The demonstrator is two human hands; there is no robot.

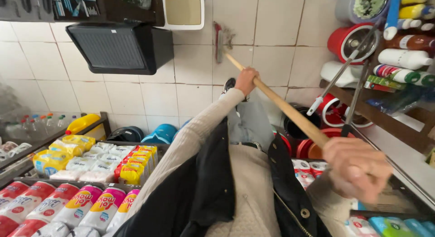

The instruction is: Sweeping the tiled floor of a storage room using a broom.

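I hold a broom by its long wooden handle (290, 112), which slants from lower right up to the middle. My left hand (247, 80) grips the handle far down, at the end of my beige sleeve. My right hand (358, 167), blurred and close to the camera, grips the upper end. The small broom head (219, 40) rests on the white tiled floor (272, 19). A black dustpan (120, 47) lies on the tiles to its left. My dark shoe (229, 85) and jeans leg show just under the left hand.
Low shelves at the left carry red-and-white and pink bags (68, 205), yellow packs (131, 167) and small bottles (38, 124). At the right, a wooden shelf (385, 121) holds bottles, beside red buckets (351, 40) and metal-handled tools (337, 78). A white square bin (183, 10) stands on the floor.
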